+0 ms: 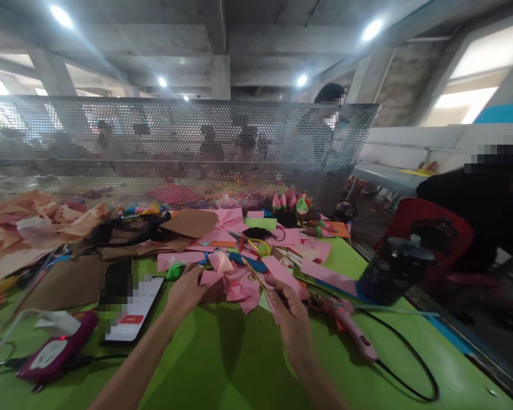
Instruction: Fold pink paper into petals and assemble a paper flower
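My left hand is closed, its fingertips pinching a folded pink paper piece above the green table. In my right hand is a thin tan pencil-like stick, pointing up and to the left; its exact kind is unclear. Between the hands lie crumpled pink paper scraps. A small bright green lump sits just beyond my left hand. To the right of my right hand rests a pink glue gun, its black cord curving across the table.
At left are a phone with a lit screen and a purple power strip. Brown paper and crumpled peach paper lie behind. A dark lidded jug stands right. Behind rises a perforated metal screen; a person sits at right.
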### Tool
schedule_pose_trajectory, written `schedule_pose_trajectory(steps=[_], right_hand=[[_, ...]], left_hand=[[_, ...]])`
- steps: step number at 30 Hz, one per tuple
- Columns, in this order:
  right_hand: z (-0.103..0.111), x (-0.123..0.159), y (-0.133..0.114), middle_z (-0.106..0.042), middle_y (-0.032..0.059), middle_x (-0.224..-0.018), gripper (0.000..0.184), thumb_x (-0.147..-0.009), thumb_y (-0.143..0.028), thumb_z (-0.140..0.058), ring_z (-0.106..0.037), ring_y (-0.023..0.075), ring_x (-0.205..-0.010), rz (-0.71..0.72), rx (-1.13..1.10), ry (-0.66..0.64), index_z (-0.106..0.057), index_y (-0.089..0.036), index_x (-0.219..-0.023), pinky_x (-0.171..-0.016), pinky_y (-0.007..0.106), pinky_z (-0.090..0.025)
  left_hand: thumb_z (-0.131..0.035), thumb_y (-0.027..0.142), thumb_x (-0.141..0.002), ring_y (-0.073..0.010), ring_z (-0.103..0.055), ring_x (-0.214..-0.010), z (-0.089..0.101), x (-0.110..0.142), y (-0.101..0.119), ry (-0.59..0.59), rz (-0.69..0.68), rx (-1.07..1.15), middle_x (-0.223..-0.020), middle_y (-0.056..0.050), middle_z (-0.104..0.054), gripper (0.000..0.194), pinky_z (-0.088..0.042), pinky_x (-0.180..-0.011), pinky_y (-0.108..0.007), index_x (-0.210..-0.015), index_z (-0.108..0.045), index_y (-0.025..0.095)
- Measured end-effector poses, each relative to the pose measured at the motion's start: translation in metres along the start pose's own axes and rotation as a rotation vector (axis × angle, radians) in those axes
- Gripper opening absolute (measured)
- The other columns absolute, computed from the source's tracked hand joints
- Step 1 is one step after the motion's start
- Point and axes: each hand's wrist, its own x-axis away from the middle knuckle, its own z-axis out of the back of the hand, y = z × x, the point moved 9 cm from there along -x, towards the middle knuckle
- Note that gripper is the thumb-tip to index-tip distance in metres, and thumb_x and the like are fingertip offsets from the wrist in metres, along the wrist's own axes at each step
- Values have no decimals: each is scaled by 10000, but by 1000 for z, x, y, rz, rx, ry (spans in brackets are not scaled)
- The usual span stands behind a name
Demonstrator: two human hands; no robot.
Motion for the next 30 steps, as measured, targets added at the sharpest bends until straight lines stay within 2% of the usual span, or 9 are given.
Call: schedule_pose_trajectory(steps=[4, 7, 8, 11, 14, 16, 19, 24, 30], right_hand=[[-2, 0, 2, -683, 90, -1129, 347, -873, -448, -590, -603, 268, -1011, -4, 5, -17, -660, -207, -1112, -832, 366, -457], [-3, 0, 3, -690, 85, -1047, 351, -871, -443, -586, -603, 247, -902, -17, 18, -25, -660, -206, -1118, -741, 335, -460], [-4, 0, 2, -689, 82, -1021, 349, -870, -441, -584, -599, 239, -873, -15, 21, -26, -662, -203, -1113, -720, 326, -456], [-7, 1, -3, -676, 76, -989, 328, -867, -423, -579, -585, 228, -854, 10, 41, -46, -670, -192, -1081, -706, 310, -447], [-11, 3, -8, -662, 64, -943, 297, -868, -400, -573, -573, 214, -826, 37, 64, -71, -673, -187, -1049, -711, 303, -445], [-15, 5, -9, -656, 57, -908, 279, -872, -386, -570, -567, 205, -790, 53, 91, -98, -677, -190, -1038, -694, 300, -445], [-20, 8, -10, -664, 62, -926, 262, -884, -371, -568, -577, 211, -804, 81, 153, -148, -686, -199, -1042, -692, 302, -451], [-31, 14, -14, -662, 71, -988, 238, -904, -336, -549, -591, 220, -877, 103, 182, -249, -679, -200, -1050, -772, 322, -455], [-42, 18, -17, -645, 69, -963, 204, -892, -288, -556, -586, 214, -884, 85, 233, -362, -685, -198, -1021, -774, 317, -451]], left_hand=[[-494, 198, -873, -186, -661, -814, 20, 23, 2, 99, -26, 72, -902, -13, -681, 100, -429, -683, -256, -948, -553, 232], [-479, 164, -879, -187, -637, -895, 28, 49, 7, 178, -71, 92, -1022, -38, -646, 116, -440, -761, -271, -906, -570, 230], [-485, 135, -865, -190, -629, -924, 27, 58, 10, 200, -102, 95, -1022, -40, -637, 140, -442, -793, -275, -903, -582, 229], [-477, 85, -844, -210, -633, -868, 17, 87, 29, 256, -306, 4, -968, -62, -638, 213, -466, -754, -301, -915, -627, 218], [-492, 56, -821, -226, -641, -822, -5, 108, 47, 207, -437, -129, -922, -64, -663, 262, -479, -702, -322, -924, -665, 223], [-509, 55, -814, -240, -644, -820, -14, 116, 56, 173, -476, -175, -928, -60, -678, 262, -484, -700, -350, -912, -679, 229], [-534, 58, -807, -260, -647, -912, -15, 120, 64, 155, -511, -129, -1025, -55, -694, 272, -489, -773, -390, -946, -683, 238], [-550, 64, -798, -256, -675, -911, -15, 123, 60, 157, -544, -31, -1041, -49, -729, 313, -493, -801, -401, -1022, -680, 239], [-589, 114, -821, -244, -683, -878, -11, 136, 60, 192, -545, -20, -1038, -36, -740, 244, -516, -793, -407, -1025, -667, 223]])
